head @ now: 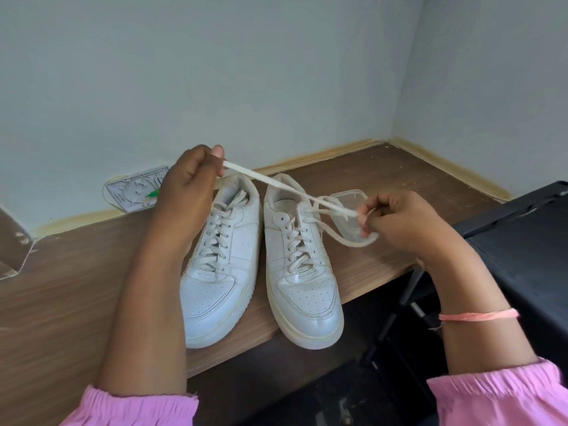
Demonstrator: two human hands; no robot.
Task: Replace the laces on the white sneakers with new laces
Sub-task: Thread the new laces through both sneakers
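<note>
On the wooden surface [76,287] in front of you, two white sneakers [264,259] are standing side by side, toes pointing toward you and slightly overhanging the front edge, the left sneaker [219,265] just beside the right sneaker [302,272]. Both are laced up through their eyelets. You are pinching one end of the right sneaker's lace [276,187] with your left hand [190,182], lifted above the left sneaker's collar, so the lace is stretching taut across the top of the right sneaker toward your right hand [399,222]. Your right hand is gripping the other part of that lace beside the right sneaker, with a loose loop hanging below its curled fingers. A clear plastic container [350,210] is sitting just behind your right hand, next to the right sneaker. You are wearing pink sleeves [132,407] and an orange thread bracelet [479,316] on your right wrist. A black object [522,256] is standing at the right, past the surface's edge.
</note>
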